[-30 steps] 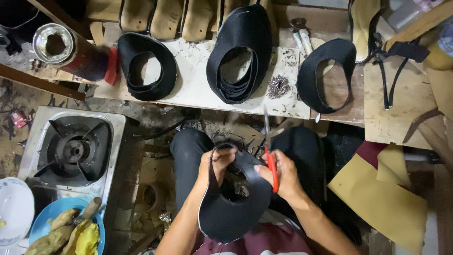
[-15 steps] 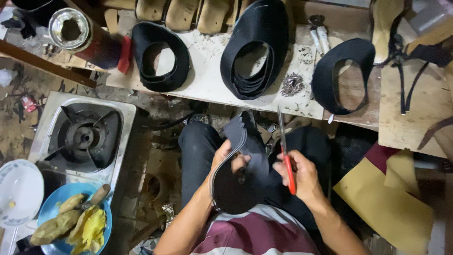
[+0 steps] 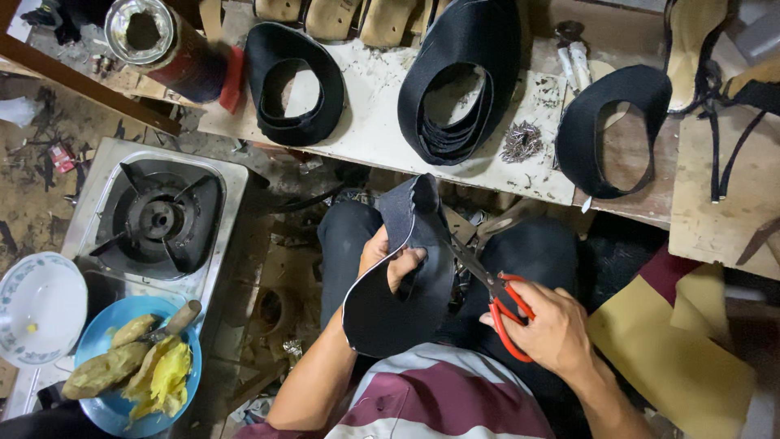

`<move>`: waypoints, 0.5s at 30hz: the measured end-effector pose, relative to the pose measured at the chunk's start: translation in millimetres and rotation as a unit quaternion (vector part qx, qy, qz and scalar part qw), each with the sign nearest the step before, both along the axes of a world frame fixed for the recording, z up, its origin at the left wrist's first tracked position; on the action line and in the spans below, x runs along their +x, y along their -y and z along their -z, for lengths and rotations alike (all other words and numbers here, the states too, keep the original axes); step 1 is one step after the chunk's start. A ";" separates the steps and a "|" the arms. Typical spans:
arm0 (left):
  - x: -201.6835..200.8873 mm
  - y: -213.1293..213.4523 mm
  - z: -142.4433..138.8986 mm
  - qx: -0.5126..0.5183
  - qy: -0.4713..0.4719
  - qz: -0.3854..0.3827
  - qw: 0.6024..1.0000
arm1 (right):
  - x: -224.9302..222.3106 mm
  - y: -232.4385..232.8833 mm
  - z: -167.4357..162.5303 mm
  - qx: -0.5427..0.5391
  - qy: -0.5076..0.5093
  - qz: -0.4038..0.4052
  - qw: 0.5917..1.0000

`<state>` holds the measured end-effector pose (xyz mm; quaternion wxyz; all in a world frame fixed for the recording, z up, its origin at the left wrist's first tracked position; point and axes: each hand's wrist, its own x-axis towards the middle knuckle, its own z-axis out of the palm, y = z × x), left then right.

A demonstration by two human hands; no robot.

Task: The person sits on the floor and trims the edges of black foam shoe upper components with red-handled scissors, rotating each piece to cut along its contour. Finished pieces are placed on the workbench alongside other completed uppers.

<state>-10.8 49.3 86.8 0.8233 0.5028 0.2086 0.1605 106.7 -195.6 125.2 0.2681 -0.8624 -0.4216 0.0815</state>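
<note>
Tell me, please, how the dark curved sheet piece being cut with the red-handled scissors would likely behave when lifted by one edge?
The dark curved sheet piece probably flops rather than stays stiff: it bends and curls over the left hand. It seems light, since a few fingers support it. The right hand works the red-handled scissors at its edge, so it likely cuts easily.

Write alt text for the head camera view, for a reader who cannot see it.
Seen from above, a seated person's left hand holds a curved dark shoe-upper piece while the right hand works red-handled scissors along its edge. More dark pieces lie on the workbench; a gas stove stands left.
</note>
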 end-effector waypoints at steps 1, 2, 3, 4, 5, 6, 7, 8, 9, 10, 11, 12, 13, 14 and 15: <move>1.3 -1.9 -4.9 0.036 -0.011 -0.002 0.999 | 0.8 0.1 -4.7 0.019 0.018 -0.014 1.000; 0.9 -3.4 -8.0 0.072 -0.023 -0.004 0.997 | 1.7 0.2 -9.3 0.039 0.036 -0.028 0.998; 0.2 -6.1 -9.1 0.042 -0.013 0.002 0.999 | 3.7 -0.4 -14.6 0.027 0.044 -0.038 0.998; -0.7 -10.1 -7.4 0.013 -0.004 0.009 1.000 | 6.5 -0.1 -20.2 0.015 0.051 -0.048 0.997; -3.4 -13.7 -3.7 -0.017 0.004 0.015 1.000 | 9.2 0.3 -25.9 0.003 0.059 -0.058 0.997; -4.9 -16.1 2.8 -0.029 0.016 0.041 0.999 | 12.3 1.6 -31.6 0.000 0.093 -0.088 0.992; -5.3 -19.9 10.9 -0.041 0.029 0.067 0.997 | 15.8 2.2 -37.9 -0.004 0.127 -0.116 0.985; -5.6 -23.4 20.0 -0.053 0.042 0.093 0.993 | 19.0 2.5 -43.1 -0.008 0.162 -0.145 0.976; -6.9 -25.8 28.9 0.023 -0.021 0.083 0.996 | 21.6 1.9 -47.3 -0.016 0.167 -0.146 0.975; -10.1 -25.8 36.7 0.099 -0.084 0.073 0.989 | 23.6 1.9 -50.9 -0.024 0.172 -0.146 0.974; -11.9 -26.2 42.6 0.173 -0.146 0.063 0.972 | 25.9 1.5 -54.3 -0.032 0.177 -0.146 0.973; -10.9 -26.2 46.3 0.081 -0.097 0.053 0.991 | 29.2 1.6 -57.3 -0.036 0.168 -0.148 0.974; -9.7 -26.0 45.8 -0.012 -0.047 0.042 0.998 | 32.9 2.0 -59.9 -0.040 0.159 -0.151 0.975; -9.2 -26.3 45.0 -0.104 0.003 0.031 0.994 | 36.3 2.6 -61.4 -0.043 0.151 -0.153 0.976; -8.7 -27.5 43.5 -0.104 0.019 0.058 0.993 | 39.9 2.4 -62.4 -0.056 0.160 -0.160 0.973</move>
